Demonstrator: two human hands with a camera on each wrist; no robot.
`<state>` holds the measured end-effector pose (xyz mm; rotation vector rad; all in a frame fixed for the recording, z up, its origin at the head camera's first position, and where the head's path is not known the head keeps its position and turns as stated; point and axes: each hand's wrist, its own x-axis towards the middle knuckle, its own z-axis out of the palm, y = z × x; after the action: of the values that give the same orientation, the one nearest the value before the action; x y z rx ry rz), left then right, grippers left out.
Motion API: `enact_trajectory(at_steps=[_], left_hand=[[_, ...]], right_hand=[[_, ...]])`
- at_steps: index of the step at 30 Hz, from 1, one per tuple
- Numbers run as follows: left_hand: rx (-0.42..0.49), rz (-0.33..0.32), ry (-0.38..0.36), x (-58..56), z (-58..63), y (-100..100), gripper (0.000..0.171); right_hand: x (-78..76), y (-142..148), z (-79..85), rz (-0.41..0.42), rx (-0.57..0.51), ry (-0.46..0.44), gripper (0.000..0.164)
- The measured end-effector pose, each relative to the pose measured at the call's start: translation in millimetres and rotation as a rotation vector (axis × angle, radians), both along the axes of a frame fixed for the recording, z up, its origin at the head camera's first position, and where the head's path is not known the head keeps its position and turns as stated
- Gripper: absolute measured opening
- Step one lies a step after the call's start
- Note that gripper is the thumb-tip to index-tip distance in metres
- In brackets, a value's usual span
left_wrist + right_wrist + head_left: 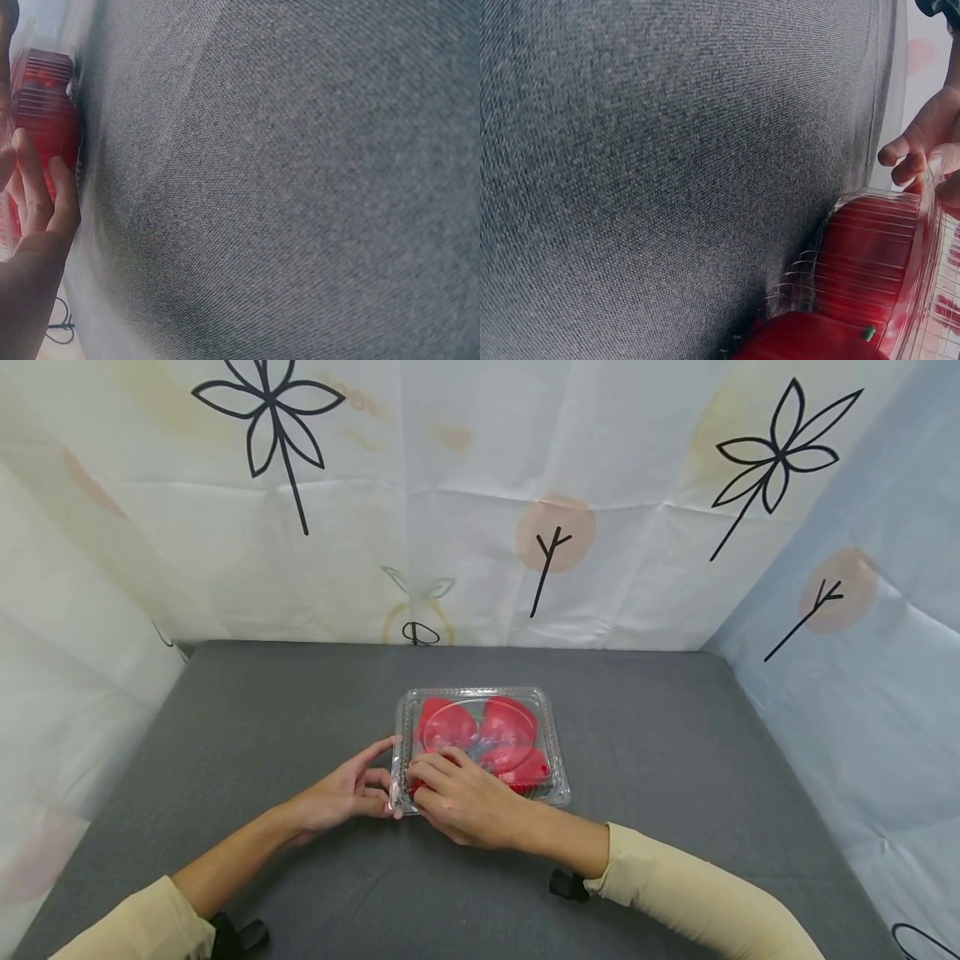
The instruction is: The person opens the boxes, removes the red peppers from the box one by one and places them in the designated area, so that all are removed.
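Observation:
A see-through plastic clamshell container (557,743) sits on the grey table, its lid lying over the base. Inside are several glossy red rounded things (510,722); one (810,337) shows a small green spot, but their kind is not plain. At the container's left side, my left hand (347,789) grips the edge, the thumb at the near left corner and the fingers along the ribbed wall. My right hand (472,802) reaches over the near left part of the lid, with curled fingers holding the rim there. Its fingertips are partly hidden.
Grey cloth covers the table (645,718). Behind it hangs a white printed curtain (480,527), with more curtain along the left and right sides. Black wrist devices (568,885) show under both sleeves.

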<state>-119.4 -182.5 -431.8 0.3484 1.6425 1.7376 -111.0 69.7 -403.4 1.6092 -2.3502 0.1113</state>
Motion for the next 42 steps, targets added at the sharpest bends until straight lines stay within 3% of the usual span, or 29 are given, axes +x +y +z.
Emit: enact_trajectory(at_steps=[9, 20, 30, 36, 42], left_hand=[[0.014, -0.004, 0.004, -0.3, -0.7, 1.3, 0.097], [0.024, -0.017, 0.075, -2.5, -3.1, 1.4, 0.096], [0.019, -0.014, 0.076, -2.5, -3.4, 1.9, 0.097], [-0.018, -0.013, 0.105, -3.4, -1.2, 0.5, 0.095], [-0.037, -0.009, 0.095, -5.2, 3.9, -2.8, 0.094]], right_hand=[[0.7, 0.6, -1.4, 0.005, -0.016, -0.019, 0.029], [-0.4, -1.0, -2.3, 0.006, -0.006, -0.002, 0.030], [0.3, -1.3, -3.2, 0.014, -0.021, 0.000, 0.026], [-3.7, -3.0, 5.7, 0.035, -0.118, 0.015, 0.027], [-8.3, -1.0, 7.5, 0.044, -0.201, -0.029, 0.029]])
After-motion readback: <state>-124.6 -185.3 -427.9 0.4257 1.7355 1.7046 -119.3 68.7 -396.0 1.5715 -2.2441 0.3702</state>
